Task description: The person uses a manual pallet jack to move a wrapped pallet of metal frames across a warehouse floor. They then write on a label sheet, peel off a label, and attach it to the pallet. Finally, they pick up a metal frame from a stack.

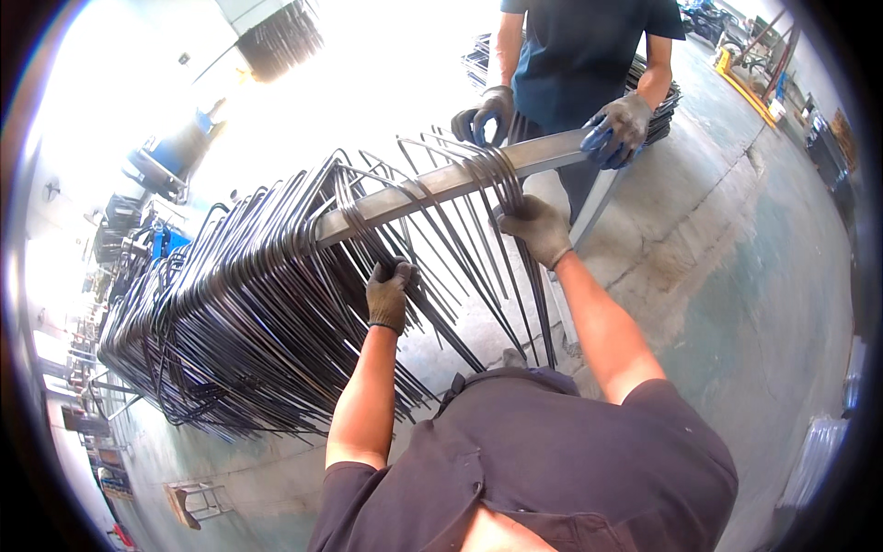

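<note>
Many dark bent metal rods [230, 285] hang over a grey metal beam [552, 152], packed tightly at the left and spread out toward the right. My left hand [387, 296], in a worn glove, is closed on the legs of a few bent rods below the beam. Farther right, my gloved right hand [538, 230] wraps round a small bunch of bent rods [497, 175] just under their bends. Its fingertips are partly hidden behind the rods. Between my two hands, several single rods slant down from the beam toward my waist.
Across the beam stands a co-worker in a dark shirt [584, 64]; one gloved hand [618, 131] rests on the beam's right end, the other near the bunch. A slanting beam leg [593, 207] stands below. A small stool [189, 506] and yellow pallet jack [743, 89] are farther off.
</note>
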A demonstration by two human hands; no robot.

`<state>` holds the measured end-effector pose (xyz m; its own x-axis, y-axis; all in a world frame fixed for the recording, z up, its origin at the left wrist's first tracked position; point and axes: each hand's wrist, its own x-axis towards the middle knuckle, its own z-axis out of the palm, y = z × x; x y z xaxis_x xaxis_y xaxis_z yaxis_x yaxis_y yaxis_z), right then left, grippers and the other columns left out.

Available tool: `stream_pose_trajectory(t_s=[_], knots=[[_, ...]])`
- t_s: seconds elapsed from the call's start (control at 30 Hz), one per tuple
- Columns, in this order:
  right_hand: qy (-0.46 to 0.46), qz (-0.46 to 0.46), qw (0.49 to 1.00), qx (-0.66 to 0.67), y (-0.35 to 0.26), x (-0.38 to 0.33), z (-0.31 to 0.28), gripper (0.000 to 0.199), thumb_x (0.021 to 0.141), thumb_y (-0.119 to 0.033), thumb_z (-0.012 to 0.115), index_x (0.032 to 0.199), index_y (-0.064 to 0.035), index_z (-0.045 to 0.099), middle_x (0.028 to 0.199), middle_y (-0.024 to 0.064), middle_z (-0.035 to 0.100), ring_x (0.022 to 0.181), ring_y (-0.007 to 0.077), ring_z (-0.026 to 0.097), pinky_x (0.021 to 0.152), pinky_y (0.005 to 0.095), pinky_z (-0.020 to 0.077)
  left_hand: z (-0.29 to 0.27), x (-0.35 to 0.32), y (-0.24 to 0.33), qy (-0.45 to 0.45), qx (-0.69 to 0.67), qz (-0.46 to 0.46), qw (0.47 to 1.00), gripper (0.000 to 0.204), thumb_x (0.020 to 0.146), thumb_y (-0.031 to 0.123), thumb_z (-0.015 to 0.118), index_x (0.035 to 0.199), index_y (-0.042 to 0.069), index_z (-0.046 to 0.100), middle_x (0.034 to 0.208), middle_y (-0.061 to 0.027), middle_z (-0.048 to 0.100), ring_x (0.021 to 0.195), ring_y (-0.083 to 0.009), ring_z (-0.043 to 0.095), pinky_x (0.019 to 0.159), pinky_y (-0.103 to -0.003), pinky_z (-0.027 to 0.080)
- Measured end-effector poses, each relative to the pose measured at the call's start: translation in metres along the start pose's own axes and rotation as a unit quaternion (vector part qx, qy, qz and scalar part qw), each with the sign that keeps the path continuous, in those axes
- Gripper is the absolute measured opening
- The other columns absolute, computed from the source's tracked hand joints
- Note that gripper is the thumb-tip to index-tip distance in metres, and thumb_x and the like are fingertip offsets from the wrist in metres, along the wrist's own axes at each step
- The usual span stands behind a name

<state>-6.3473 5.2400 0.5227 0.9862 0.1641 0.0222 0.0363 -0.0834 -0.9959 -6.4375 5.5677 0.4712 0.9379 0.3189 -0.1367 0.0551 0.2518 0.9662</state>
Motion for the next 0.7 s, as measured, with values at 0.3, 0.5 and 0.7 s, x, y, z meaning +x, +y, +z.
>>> stream_pose_trajectory(t_s=[0.3, 0.5, 0.7], knots=[[0.113, -0.254, 0.952, -0.129, -0.016, -0.067, 0.052, 0.029, 0.100, -0.011, 0.085, 0.126, -0.0043, 0.075, 0.108, 0.0128, 0.079, 0.094, 0.0215, 0.079, 0.082, 0.0328, 0.0642, -0.001, -0.003, 0.004, 0.007, 0.020, -0.035, 0.999, 0.014, 0.110, 0.009, 0.072, 0.121, 0.001, 0.070, 0.103, -0.0098, 0.078, 0.092, -0.0208, 0.075, 0.087, -0.036, 0.061], [0.014, -0.106, 0.986, -0.126, -0.028, -0.030, 0.106, 0.053, 0.099, -0.025, 0.082, 0.143, 0.0013, 0.066, 0.135, 0.0224, 0.076, 0.120, 0.0341, 0.076, 0.107, 0.0436, 0.0594, 0.002, 0.002, -0.006, -0.008, 0.043, -0.010, 0.999, 0.016, 0.110, 0.009, 0.072, 0.123, 0.000, 0.069, 0.104, -0.0109, 0.079, 0.094, -0.0225, 0.077, 0.086, -0.038, 0.064], [-0.092, -0.032, 0.991, -0.095, -0.029, 0.009, 0.126, 0.042, 0.103, -0.029, 0.075, 0.136, -0.0019, 0.075, 0.125, 0.0179, 0.081, 0.117, 0.0303, 0.077, 0.105, 0.0397, 0.0573, 0.028, -0.006, 0.006, -0.033, 0.057, -0.028, 0.997, 0.019, 0.105, 0.005, 0.075, 0.123, -0.001, 0.070, 0.106, -0.0098, 0.078, 0.096, -0.0217, 0.078, 0.090, -0.036, 0.064]])
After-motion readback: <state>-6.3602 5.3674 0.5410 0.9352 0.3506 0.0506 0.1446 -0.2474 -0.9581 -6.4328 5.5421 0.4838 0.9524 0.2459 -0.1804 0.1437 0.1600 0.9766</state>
